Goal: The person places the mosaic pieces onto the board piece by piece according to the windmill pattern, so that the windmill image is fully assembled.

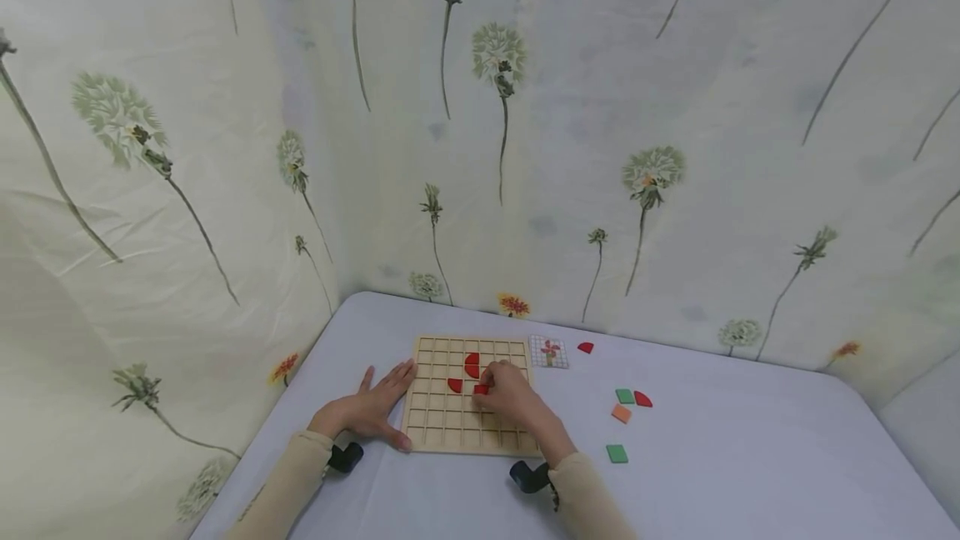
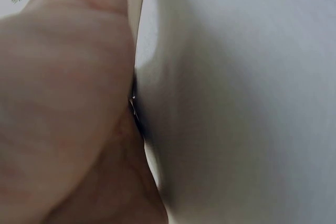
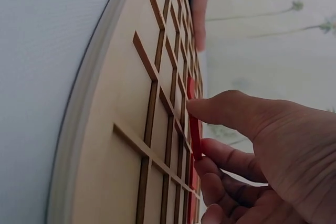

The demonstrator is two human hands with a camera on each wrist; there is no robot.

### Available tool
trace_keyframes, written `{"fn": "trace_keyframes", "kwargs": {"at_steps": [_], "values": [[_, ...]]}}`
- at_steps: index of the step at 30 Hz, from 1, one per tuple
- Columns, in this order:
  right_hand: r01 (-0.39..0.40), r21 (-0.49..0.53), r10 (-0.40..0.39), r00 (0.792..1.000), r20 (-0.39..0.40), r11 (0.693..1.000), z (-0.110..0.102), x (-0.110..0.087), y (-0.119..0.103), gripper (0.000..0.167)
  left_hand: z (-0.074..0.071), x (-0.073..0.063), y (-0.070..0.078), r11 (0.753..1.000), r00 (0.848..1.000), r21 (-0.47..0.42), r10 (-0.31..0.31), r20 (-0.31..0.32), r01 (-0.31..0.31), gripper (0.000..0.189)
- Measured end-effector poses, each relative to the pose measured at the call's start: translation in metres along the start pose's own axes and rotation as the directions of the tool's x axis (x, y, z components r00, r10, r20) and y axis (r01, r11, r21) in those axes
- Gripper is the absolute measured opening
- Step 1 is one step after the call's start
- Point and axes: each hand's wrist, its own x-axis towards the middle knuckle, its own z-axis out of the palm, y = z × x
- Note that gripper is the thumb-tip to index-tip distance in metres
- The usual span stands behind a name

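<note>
A light wooden grid board [image 1: 442, 437] lies on the table. My left hand [image 1: 372, 408] rests with fingers spread at its left edge, thumb near the front corner; in the left wrist view only the skin of that hand [image 2: 58, 93] shows, close up. Over the board's middle, my right hand [image 1: 516, 400] pinches a small red piece [image 3: 196, 132] between thumb and fingertips, tilted against the grid; its full outline is hidden by the fingers. Red quarter-round pieces [image 1: 472, 358] sit in cells just behind it, and another red quarter-round piece [image 1: 454, 386] lies to its left.
A pattern card [image 1: 550, 352] with a pinwheel-like picture lies by the board's back right corner. Further right are loose red quarter-rounds [image 1: 586, 347], green squares [image 1: 617, 453] and an orange square [image 1: 621, 413]. A flower-print curtain [image 1: 570, 148] hangs behind the table.
</note>
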Motion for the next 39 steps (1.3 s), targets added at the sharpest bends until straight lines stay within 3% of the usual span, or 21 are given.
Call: {"fn": "trace_keyframes", "kwargs": {"at_steps": [25, 39], "values": [[0.052, -0.008, -0.052, 0.998, -0.028, 0.999, 0.009, 0.014, 0.001, 0.021, 0.002, 0.003, 0.0, 1.0, 1.0, 0.0, -0.026, 0.005, 0.026, 0.128], [0.062, -0.019, -0.062, 0.998, -0.005, 0.998, 0.009, 0.016, -0.003, 0.016, 0.001, 0.001, 0.0, 1.0, 1.0, 0.015, -0.022, 0.001, 0.022, 0.128]]}}
